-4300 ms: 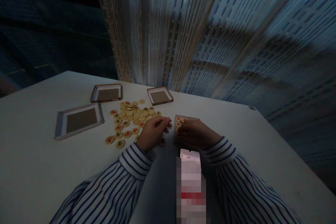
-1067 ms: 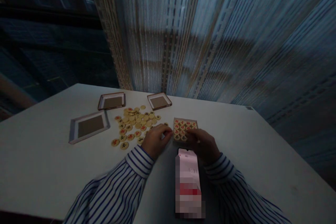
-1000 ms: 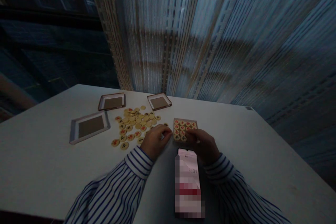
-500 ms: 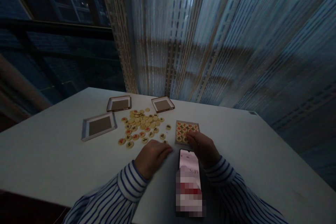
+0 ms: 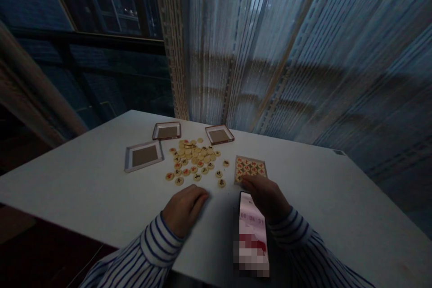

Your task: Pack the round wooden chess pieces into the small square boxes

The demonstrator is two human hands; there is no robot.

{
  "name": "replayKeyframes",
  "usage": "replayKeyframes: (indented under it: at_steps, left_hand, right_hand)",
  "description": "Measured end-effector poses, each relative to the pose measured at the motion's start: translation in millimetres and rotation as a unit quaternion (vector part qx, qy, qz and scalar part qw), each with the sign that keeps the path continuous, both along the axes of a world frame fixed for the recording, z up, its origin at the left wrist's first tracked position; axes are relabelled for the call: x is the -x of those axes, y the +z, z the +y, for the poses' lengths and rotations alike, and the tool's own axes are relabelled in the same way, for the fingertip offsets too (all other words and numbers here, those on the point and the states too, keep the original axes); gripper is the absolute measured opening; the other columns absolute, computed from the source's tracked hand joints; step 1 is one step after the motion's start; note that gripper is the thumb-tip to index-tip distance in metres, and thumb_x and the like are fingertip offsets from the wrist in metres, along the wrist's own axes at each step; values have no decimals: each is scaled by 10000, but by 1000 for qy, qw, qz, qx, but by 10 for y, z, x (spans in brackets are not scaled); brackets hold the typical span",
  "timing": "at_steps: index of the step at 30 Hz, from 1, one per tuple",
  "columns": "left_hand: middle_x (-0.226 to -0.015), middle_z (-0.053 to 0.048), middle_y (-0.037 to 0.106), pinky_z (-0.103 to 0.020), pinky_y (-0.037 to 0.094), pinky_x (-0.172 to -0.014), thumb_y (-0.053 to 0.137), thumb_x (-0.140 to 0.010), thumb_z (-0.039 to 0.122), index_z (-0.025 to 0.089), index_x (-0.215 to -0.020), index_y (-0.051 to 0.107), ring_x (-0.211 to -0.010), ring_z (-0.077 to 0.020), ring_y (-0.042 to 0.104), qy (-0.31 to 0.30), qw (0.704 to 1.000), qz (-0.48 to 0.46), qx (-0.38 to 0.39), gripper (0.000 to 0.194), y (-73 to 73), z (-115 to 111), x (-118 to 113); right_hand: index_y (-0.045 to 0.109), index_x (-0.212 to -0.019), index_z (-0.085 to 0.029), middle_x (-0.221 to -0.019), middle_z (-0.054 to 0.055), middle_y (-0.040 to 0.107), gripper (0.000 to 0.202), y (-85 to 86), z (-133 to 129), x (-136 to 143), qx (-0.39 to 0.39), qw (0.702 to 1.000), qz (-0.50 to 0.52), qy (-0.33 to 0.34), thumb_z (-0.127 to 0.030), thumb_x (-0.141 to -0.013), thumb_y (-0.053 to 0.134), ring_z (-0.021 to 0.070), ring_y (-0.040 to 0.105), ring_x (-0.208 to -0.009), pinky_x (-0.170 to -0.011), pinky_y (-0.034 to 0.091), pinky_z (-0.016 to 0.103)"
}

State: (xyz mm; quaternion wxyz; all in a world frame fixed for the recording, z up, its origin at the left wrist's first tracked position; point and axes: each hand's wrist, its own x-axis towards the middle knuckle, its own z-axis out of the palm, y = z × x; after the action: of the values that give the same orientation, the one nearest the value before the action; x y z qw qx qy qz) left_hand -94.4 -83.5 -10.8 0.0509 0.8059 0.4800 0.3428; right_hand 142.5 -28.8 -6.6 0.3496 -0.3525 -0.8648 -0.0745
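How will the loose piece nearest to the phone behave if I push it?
The loose piece would probably slide, not tip, since it lies flat on the white table. It looks small beside the left hand, so probably light. Its round outline suggests it might roll if stood on edge.

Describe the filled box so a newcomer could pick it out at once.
On the white table, find the phone near the right hand. The shallow box sits just beyond the phone, partly covered by that hand. Unlike the three trays farther left, it holds round pieces in rows.
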Motion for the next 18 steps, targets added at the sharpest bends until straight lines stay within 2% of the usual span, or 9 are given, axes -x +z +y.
replayKeyframes:
  at_steps: [4,8,18]
  left_hand:
    - [-735,-45,632,-243,507,-630,415,-838,189,167,-860,589,-680,-137,605,10,999,-32,-33,176,-39,-57,114]
    - [-830,-68,661,-284,527,-690,476,-813,234,163,-939,584,-745,-160,627,49,997,-36,-56,181,-114,-105,239]
    - [-857,-89,689,-324,539,-716,473,-803,335,159,-925,621,-769,-195,646,151,988,-2,-32,261,-206,-116,499]
  right_hand:
    - [597,-942,-161,-798,78,683,210,-7,-20,28,9,1000,15,20,-203,-874,403,162,634,-716,-638,498,271]
    - [577,-983,-157,-873,104,679,198,27,-51,59,8,999,14,41,-185,-835,449,199,628,-817,-713,498,340]
    - [588,-944,-173,-883,94,675,171,16,-52,110,67,996,-22,51,-199,-832,460,204,617,-825,-725,481,364]
